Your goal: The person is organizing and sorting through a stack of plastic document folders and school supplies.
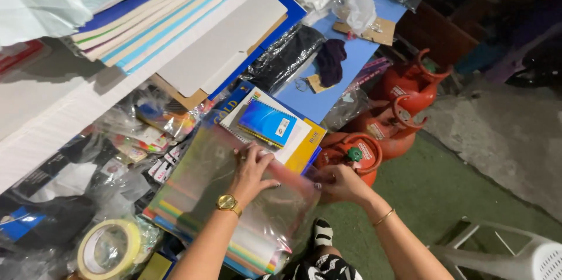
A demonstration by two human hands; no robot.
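Note:
My left hand (253, 170), with a gold watch on its wrist, lies flat on a clear plastic sleeve (205, 189) that covers a stack of coloured paper sheets (246, 253). My right hand (342, 183), wearing a thin bracelet, grips the right edge of that same plastic sleeve. Just beyond my hands lies a blue spiral notebook (267, 122) on top of white and yellow pads (304, 145).
A roll of yellow tape (108, 249) lies at the lower left among plastic-wrapped stationery (146, 133). Stacked paper and card (146, 16) fill a white shelf above. Three red gas cylinders (404, 104) stand on the green floor at right, and a white plastic chair (503, 251) is at lower right.

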